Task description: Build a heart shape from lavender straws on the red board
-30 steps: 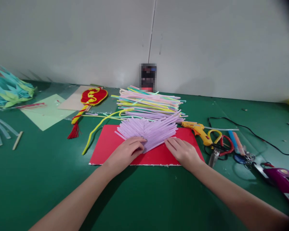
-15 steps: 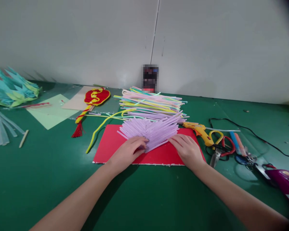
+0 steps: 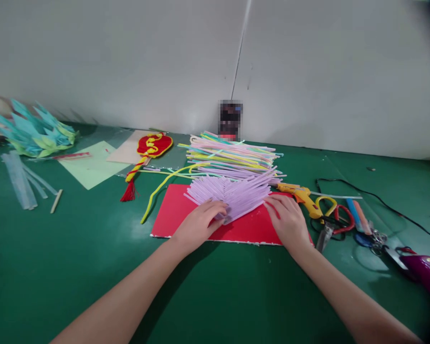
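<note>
Right hand [image 3: 288,220] slid outward along lilac strips [image 3: 238,198]; black object [image 3: 230,119] unreadably blurred.

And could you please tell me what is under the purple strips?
The red board shows past the near edges of the purple strips; whatever lies directly beneath their middle is covered.

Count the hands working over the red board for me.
2: the left hand at the lower end of the purple strips, and the right hand by their right edge, both over the red board. No other hand shows.
</note>
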Motion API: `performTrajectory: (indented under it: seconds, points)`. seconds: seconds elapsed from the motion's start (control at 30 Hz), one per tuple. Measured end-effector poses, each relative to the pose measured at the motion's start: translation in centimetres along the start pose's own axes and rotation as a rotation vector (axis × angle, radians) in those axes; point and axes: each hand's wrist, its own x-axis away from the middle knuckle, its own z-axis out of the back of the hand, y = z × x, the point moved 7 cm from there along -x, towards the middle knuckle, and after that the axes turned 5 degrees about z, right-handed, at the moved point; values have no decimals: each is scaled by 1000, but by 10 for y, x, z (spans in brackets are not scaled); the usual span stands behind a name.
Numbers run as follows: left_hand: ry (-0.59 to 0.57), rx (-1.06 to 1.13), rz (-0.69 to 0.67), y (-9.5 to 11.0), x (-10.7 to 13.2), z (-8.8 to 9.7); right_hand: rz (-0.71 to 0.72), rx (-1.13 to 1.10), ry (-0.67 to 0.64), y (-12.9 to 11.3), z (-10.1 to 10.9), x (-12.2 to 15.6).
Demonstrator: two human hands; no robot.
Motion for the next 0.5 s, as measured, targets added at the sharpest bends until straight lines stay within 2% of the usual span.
performTrajectory:
  seconds: [0.13,0.2,0.37,0.5]
  points:
    - [69,-170,-74,15,1,7,-41,-70,67,-25,11,-8]
    - [120,-250,-60,17,0,14,-44,-116,87,-40,14,-12]
    - [259,-360,191,-6,1,40,-68,-256,44,-65,1,-16]
    - [252,-422,359,-22,11,40,-43,-346,-37,-76,-15,-15]
